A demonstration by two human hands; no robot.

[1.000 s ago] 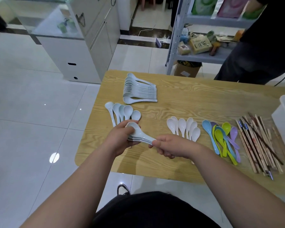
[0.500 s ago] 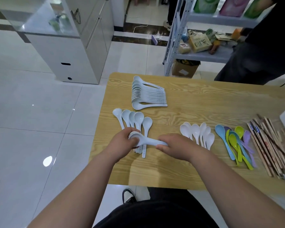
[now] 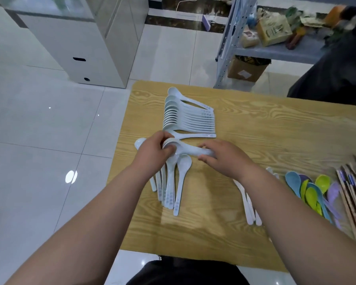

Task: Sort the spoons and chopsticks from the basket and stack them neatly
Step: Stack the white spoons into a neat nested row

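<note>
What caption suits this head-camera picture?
Left hand and right hand hold stacked white spoons over a wooden table, beside a longer row.

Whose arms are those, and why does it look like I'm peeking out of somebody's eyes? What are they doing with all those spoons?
There is no machine here. A person wears a camera on their head, so the picture looks down on their own two arms. Their left hand grips the scoop end of a bundle of white spoons, and their right hand holds the handle end. On the wooden table lie a neat row of white spoons, some loose white spoons under the hands, coloured spoons, and chopsticks at the right edge.
</note>
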